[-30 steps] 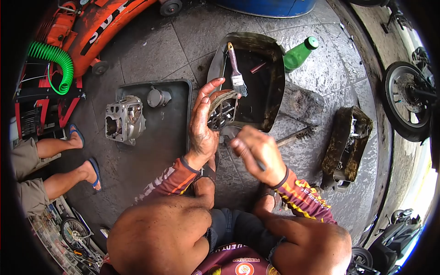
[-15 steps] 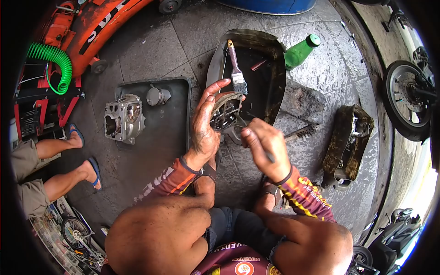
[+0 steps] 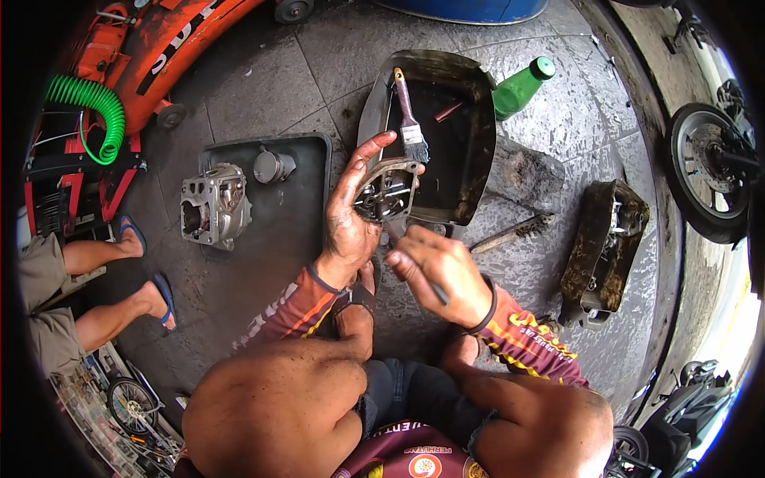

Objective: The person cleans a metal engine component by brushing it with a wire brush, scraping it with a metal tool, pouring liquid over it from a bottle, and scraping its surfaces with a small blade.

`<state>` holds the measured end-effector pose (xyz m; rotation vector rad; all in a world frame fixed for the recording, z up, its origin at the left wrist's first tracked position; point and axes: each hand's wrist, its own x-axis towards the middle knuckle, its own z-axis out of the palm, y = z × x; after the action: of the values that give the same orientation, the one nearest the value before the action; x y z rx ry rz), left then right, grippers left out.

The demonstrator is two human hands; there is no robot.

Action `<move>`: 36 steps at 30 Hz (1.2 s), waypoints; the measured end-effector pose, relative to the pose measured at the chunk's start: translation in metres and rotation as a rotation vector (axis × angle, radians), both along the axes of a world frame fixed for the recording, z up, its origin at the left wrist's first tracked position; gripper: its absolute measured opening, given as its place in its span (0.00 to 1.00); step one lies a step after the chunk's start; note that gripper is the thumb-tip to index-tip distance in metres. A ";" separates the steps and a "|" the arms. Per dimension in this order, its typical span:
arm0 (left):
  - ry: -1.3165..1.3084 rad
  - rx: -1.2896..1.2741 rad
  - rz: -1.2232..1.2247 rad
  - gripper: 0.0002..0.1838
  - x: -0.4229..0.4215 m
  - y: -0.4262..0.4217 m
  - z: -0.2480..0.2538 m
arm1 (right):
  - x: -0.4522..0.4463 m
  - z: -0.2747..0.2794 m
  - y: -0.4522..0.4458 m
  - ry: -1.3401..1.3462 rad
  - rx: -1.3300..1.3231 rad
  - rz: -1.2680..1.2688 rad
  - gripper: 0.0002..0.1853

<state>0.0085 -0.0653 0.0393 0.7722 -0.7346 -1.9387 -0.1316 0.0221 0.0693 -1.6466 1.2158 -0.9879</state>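
Observation:
My left hand (image 3: 351, 215) is wrapped round a grimy metal cylinder head (image 3: 390, 190), its open side with dark internals facing up. My right hand (image 3: 442, 275) is closed on a thin scraper-like tool (image 3: 439, 294), whose grey end sticks out below the fist. The tool's other end reaches the lower edge of the cylinder head; its tip is hard to make out. Just beyond my left fingers, a paintbrush (image 3: 409, 119) with dark wet bristles leans in a dirty basin (image 3: 478, 159).
A black tray (image 3: 315, 159) at left holds an engine cylinder (image 3: 215, 205) and a piston (image 3: 275, 165). At right are a green bottle (image 3: 522, 89), a dirty brush (image 3: 514, 233) and an oily engine cover (image 3: 604, 255). Another person's sandalled feet (image 3: 151, 299) are at far left.
My left hand has tilted the cylinder head so its open face shows more. My right hand has moved left and down, bringing the tool to the part's lower edge.

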 end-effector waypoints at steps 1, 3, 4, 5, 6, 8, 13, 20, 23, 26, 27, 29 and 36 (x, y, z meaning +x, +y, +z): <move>0.066 -0.005 -0.023 0.27 0.003 0.001 0.000 | -0.004 -0.002 -0.002 -0.050 0.018 0.033 0.08; 0.027 -0.004 0.004 0.28 -0.001 0.003 0.006 | -0.020 -0.001 -0.010 -0.146 0.143 0.009 0.08; -0.011 -0.002 0.038 0.30 -0.002 0.003 0.008 | -0.018 0.002 -0.008 -0.062 0.173 -0.087 0.08; -0.031 -0.010 0.024 0.30 -0.001 0.001 0.006 | -0.012 0.002 -0.005 -0.004 0.094 -0.034 0.08; -0.031 -0.009 0.027 0.30 0.000 0.003 0.003 | -0.006 0.003 -0.002 0.051 0.020 0.017 0.09; 0.082 0.001 0.024 0.30 0.003 0.002 -0.001 | -0.018 0.003 -0.011 -0.081 0.010 0.045 0.10; 0.312 0.105 0.065 0.26 0.014 -0.018 -0.012 | -0.048 -0.038 -0.030 0.480 0.058 -0.269 0.18; 0.510 0.270 0.059 0.29 0.020 -0.016 -0.021 | -0.041 -0.077 -0.056 0.944 0.259 0.217 0.14; 0.472 0.216 0.094 0.29 0.024 -0.020 -0.020 | -0.048 -0.067 -0.054 0.490 0.280 -0.091 0.13; 0.402 0.115 0.134 0.26 0.022 -0.025 -0.020 | -0.038 -0.016 -0.031 -0.018 0.202 -0.395 0.06; 0.372 0.063 0.157 0.26 0.020 -0.026 -0.021 | -0.032 -0.007 -0.020 -0.098 0.233 -0.422 0.05; 0.294 0.002 0.191 0.25 0.006 -0.023 -0.016 | -0.015 0.003 -0.011 -0.181 0.184 -0.329 0.05; 0.016 -0.267 0.186 0.27 -0.009 -0.015 -0.002 | 0.001 -0.005 -0.017 -0.032 0.067 -0.336 0.04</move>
<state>-0.0005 -0.0806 0.0377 0.6355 -0.8600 -1.6383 -0.1305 0.0054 0.0643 -1.3948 1.5195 -1.1578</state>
